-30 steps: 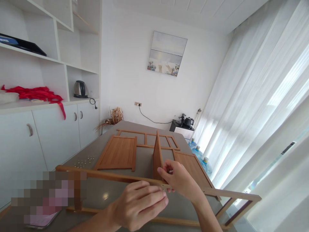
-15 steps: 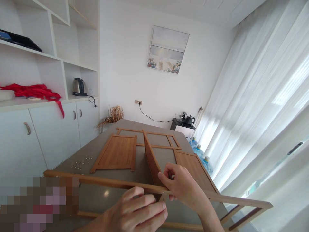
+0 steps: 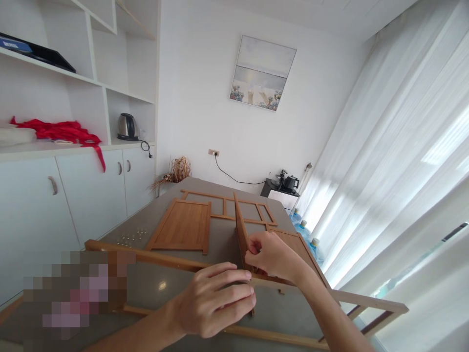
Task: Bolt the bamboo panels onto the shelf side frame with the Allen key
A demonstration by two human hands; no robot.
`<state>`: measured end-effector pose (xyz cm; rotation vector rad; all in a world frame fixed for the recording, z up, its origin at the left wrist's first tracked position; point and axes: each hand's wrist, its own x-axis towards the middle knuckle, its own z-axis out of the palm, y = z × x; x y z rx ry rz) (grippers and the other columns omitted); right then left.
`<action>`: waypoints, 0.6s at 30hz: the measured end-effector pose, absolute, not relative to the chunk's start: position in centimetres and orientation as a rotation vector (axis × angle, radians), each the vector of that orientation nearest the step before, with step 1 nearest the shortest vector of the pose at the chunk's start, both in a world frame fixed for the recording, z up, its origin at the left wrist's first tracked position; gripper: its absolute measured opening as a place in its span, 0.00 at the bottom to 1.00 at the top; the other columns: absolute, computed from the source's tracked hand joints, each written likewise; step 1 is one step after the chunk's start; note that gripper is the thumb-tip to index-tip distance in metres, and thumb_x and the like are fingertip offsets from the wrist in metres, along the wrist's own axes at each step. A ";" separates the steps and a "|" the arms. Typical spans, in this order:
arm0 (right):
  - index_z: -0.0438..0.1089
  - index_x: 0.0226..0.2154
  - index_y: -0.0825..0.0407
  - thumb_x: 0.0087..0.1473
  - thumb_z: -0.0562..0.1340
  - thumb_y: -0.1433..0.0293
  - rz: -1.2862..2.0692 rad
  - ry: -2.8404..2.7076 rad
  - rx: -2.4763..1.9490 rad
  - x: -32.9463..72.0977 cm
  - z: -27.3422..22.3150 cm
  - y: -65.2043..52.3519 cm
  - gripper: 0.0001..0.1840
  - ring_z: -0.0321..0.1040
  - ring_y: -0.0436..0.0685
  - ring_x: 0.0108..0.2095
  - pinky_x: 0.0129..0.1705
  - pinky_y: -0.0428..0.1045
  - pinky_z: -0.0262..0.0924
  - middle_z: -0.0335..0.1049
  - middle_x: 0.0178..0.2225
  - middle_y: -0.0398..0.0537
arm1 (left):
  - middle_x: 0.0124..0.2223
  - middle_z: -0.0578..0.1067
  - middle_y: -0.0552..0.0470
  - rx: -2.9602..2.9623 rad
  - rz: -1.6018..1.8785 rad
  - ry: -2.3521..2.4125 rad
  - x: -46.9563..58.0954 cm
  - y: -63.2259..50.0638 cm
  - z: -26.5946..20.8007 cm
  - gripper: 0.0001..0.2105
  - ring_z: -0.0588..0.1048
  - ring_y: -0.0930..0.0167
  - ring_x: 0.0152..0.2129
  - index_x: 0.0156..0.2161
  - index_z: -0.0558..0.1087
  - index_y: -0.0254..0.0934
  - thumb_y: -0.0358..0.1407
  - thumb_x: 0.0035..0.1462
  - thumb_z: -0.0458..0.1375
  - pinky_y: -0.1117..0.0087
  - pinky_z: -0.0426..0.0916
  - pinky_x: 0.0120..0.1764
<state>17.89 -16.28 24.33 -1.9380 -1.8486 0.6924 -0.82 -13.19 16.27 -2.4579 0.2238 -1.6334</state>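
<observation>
A long wooden frame (image 3: 176, 261) stands nearest me, its upper rail running across the view. My left hand (image 3: 216, 300) is closed over this rail near its middle, fingers bent forward and thumb hidden. Beyond the rail a wooden panel (image 3: 241, 230) stands on edge, pointing away from me. My right hand (image 3: 273, 256) is closed at the panel's near end, just above the rail, fingers curled against it. Whether a small part is also inside those fingers is hidden. A small dark piece (image 3: 252, 312) shows below my left fingertips, too unclear to name.
Flat on the grey table (image 3: 220, 244) lie a slatted wooden panel (image 3: 183, 225), another panel (image 3: 293, 242) at right and an open wooden frame (image 3: 205, 196) at the back. Several small shiny fittings (image 3: 132, 238) are scattered at left. Water bottles (image 3: 314, 247) stand beyond the right edge.
My right hand has moved off the rail and up onto the panel's near end. The upright panel has shifted right relative to the flat ones. My left hand stays at the rail.
</observation>
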 end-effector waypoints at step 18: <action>0.49 0.24 0.47 0.51 0.56 0.71 0.692 -1.652 -2.055 19.8 22.5 -16.2 0.13 0.69 0.51 0.12 0.10 0.41 0.45 0.55 0.14 0.30 | 0.34 0.83 0.61 -2.473 -1.976 -0.039 -0.5 -15.3 15.6 0.07 0.82 0.78 0.34 0.37 0.78 0.39 0.24 0.61 0.62 0.71 0.75 0.55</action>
